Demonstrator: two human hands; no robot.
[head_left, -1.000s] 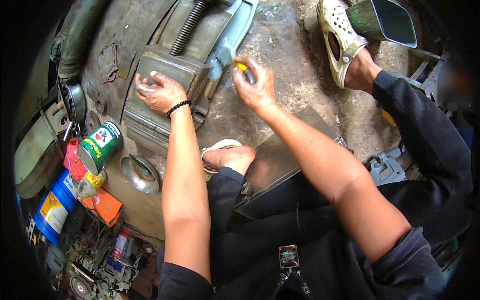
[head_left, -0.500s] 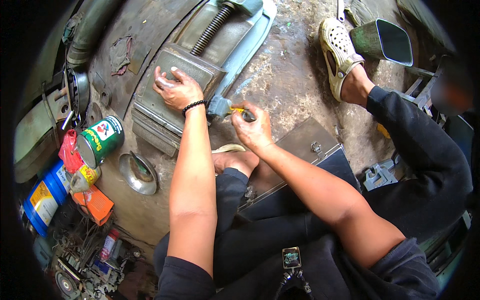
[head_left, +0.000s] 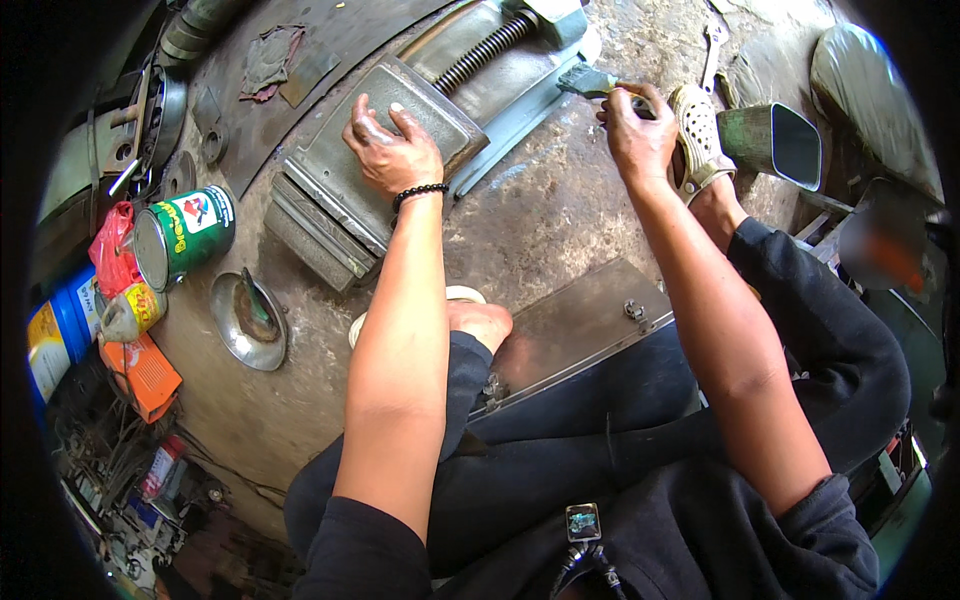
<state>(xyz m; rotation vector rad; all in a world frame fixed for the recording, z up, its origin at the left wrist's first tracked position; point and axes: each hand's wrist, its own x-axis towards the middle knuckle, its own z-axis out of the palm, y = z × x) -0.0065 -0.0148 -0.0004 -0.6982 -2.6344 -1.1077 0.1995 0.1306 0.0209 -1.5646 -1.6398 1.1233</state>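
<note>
A large grey metal vise (head_left: 437, 118) with a threaded screw (head_left: 484, 53) lies on the concrete floor, its right-hand side coated light blue (head_left: 525, 128). My left hand (head_left: 395, 150), fingers spread apart, rests on the vise's flat grey top. In my right hand (head_left: 640, 138) is a paintbrush (head_left: 586, 80), gripped by its handle. The bristles carry blue-grey paint and reach the far part of the blue side; whether they touch it I cannot tell. Beyond the left forearm, a shallow metal bowl (head_left: 228, 330) holds a dark green-tipped object.
Left of the bowl stand a green paint can (head_left: 200, 235), a red plastic bag (head_left: 112, 247), a blue bucket (head_left: 62, 325) and an orange box (head_left: 140, 375). A flat metal case (head_left: 570, 330) lies by my legs. On the right are a square metal tube (head_left: 745, 140) and a wrench (head_left: 711, 58).
My right hand has carried the paintbrush away from the vise's near right corner, up and right to the far part of its blue side. My left hand stays on the vise top.
</note>
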